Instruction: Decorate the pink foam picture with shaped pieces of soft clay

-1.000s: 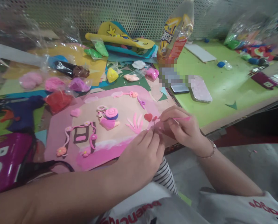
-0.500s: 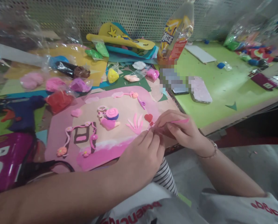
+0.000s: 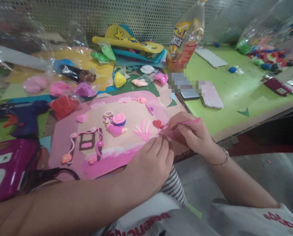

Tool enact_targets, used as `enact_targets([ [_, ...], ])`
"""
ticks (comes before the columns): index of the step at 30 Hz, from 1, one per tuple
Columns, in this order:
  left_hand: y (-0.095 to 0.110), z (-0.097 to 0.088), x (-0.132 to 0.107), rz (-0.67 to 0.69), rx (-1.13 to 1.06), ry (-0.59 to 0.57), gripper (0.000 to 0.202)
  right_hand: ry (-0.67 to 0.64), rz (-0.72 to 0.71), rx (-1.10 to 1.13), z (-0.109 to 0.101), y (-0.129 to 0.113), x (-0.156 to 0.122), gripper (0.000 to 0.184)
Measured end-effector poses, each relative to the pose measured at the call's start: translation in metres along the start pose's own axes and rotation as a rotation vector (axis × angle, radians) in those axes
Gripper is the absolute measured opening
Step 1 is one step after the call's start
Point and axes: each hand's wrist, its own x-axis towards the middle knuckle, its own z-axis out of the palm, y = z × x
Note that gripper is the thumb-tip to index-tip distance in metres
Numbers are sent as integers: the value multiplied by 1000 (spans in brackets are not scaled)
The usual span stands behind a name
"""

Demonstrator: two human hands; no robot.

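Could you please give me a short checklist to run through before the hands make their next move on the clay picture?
1. Right hand grips the pink tool: ok.
2. Tool tip close to the red heart: ok.
3. Left hand steadies the pink board at its near edge: ok.
4. Snail figure out of the hands' way: ok.
5. Small clay piece at the tool tip seated flat: cannot tell.
6. Phone off the board: ok.

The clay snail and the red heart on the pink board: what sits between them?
In the head view, a pink fan of clay strips lies between the snail and the red heart.
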Motion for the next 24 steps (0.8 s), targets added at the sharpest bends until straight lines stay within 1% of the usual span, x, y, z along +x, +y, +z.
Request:
enact_targets([
  [5,0,0,0,1,8,10,40,-3,3,23,0,0,-1,24],
  [7,0,1,0,2,10,7,41,1,-33,2,0,0,0,24],
  [10,0,0,0,-1,14,2,45,-32,-90,-8,-1,-3,1,24],
  [13,0,-1,0,6,23,0,48,-49,-87,19,-3,-6,1,21],
  [18,0,-2,1,10,32,-6,46,-60,-94,23,-3,-7,1,19],
  [24,0,-1,0,3,29,-4,47,-27,-69,-20,0,-6,0,21],
])
